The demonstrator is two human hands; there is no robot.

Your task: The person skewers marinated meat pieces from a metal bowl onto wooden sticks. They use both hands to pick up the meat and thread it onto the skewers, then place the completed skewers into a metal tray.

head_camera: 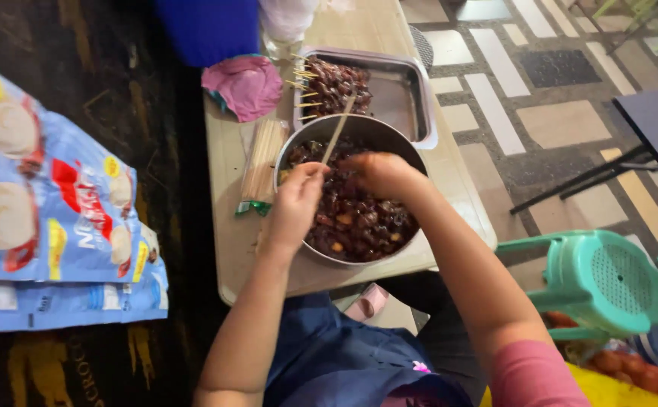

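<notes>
The left hand (296,205) grasps a thin wooden skewer (338,130) that points toward 1 o'clock, over the round metal bowl (299,136) full of dark marinated meat pieces (359,222). The right hand (383,173) is clenched on a piece of meat just beside the stick. At 12 o'clock from the bowl a metal tray (408,94) holds finished skewers (332,87). At 9 o'clock a bundle of bare sticks (261,162) lies on the worktop (231,241), and a pink cloth (244,85) rests at 11 o'clock
</notes>
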